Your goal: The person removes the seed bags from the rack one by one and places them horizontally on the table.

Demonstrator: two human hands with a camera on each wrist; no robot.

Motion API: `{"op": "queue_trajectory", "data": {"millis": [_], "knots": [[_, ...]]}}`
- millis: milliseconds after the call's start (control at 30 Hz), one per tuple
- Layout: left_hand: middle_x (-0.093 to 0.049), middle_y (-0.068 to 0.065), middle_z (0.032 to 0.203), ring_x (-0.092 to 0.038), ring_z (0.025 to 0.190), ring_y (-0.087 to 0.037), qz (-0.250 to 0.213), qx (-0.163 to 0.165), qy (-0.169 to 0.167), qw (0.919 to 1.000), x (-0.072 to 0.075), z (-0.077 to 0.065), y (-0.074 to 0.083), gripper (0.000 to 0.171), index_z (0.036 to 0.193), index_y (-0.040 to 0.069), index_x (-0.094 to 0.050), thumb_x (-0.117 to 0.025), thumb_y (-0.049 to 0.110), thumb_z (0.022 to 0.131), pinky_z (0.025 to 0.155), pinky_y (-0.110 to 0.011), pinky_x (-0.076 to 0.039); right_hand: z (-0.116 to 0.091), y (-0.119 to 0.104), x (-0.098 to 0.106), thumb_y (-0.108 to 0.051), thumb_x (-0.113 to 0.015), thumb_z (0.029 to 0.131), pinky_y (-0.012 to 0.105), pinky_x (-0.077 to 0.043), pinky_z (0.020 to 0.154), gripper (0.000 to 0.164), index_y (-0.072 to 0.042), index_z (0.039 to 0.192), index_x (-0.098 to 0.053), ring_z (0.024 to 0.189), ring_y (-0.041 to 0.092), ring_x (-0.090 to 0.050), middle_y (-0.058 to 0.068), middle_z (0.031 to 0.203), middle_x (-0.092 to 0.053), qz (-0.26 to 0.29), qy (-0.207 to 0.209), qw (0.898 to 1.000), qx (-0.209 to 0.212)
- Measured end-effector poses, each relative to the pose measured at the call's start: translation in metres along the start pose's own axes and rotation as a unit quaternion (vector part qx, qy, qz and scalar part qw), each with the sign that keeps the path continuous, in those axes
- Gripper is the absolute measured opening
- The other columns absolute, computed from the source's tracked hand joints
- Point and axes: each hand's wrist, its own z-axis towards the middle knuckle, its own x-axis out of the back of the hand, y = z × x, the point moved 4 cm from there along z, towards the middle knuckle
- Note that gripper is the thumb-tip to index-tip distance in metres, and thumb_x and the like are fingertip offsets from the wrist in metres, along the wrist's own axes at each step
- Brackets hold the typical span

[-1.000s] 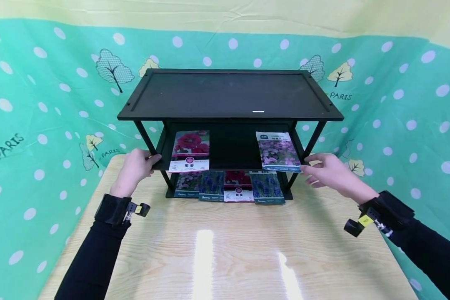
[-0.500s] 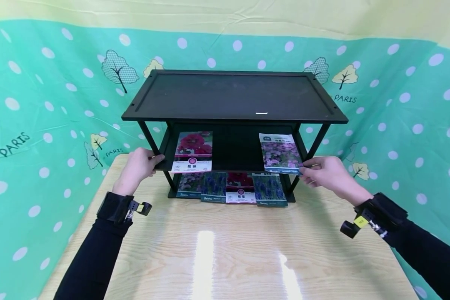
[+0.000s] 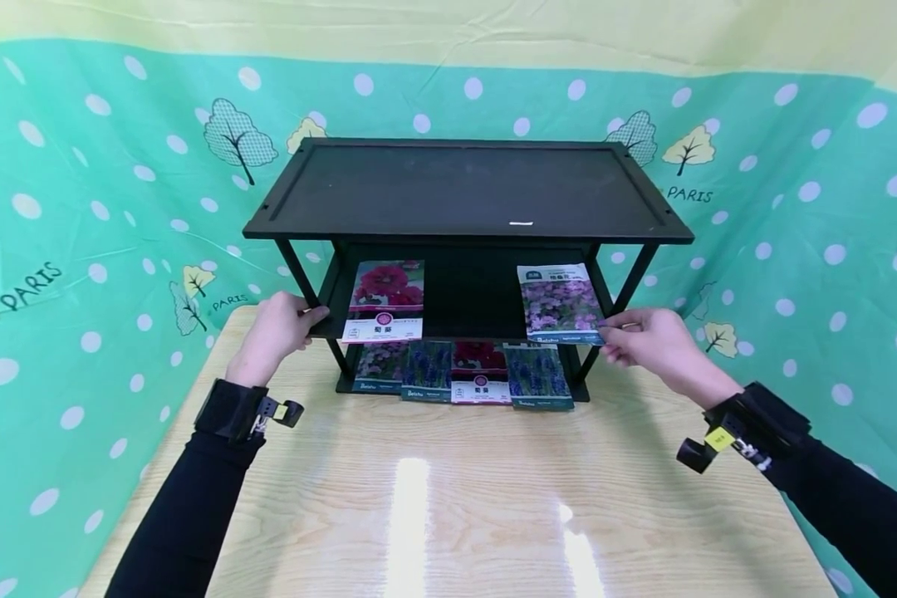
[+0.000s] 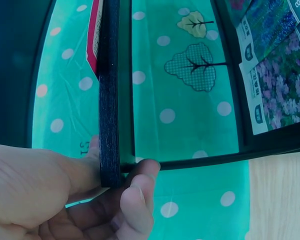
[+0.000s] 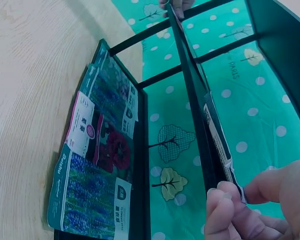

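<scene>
A black shelf rack (image 3: 463,191) stands on the table. At its left front corner my left hand (image 3: 272,332) grips the middle shelf (image 4: 110,100), thumb above and fingers curled below. My right hand (image 3: 654,345) pinches the lower right corner of a seed packet (image 3: 562,303) with pink-purple flowers, which lies at the right end of that shelf. In the right wrist view the packet shows edge-on, its corner under the thumb. Toward the left end of the shelf lies a seed packet with red flowers (image 3: 384,301).
On the bottom shelf several seed packets lie side by side: one with pink flowers (image 3: 381,365), two with blue flowers, one with red flowers (image 3: 480,374). Their lower ends reach the shelf's front edge. A green dotted cloth (image 3: 82,249) hangs behind and beside the wooden table (image 3: 478,482).
My right hand has come in from loose fingers at the packet's corner to a pinch on it. The left hand keeps its grip on the shelf. The head view has shifted slightly.
</scene>
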Motion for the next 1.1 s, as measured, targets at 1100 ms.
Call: {"op": "queue_trajectory", "data": {"millis": [1100], "knots": [[-0.059,-0.003,0.056,-0.053,0.049,-0.019,0.005,0.015,-0.022,0.9996,0.002,0.0,0.0,0.042,0.076,0.003,-0.07,-0.058,0.027,0.108,0.047,-0.029,-0.031,-0.03,-0.006,0.002,-0.007,-0.046,0.109,0.026,-0.059,0.08,0.044,0.019,0.144,-0.038,0.09,0.011,-0.069,0.014,0.106,-0.068,0.096,-0.034,0.995,0.015]]}}
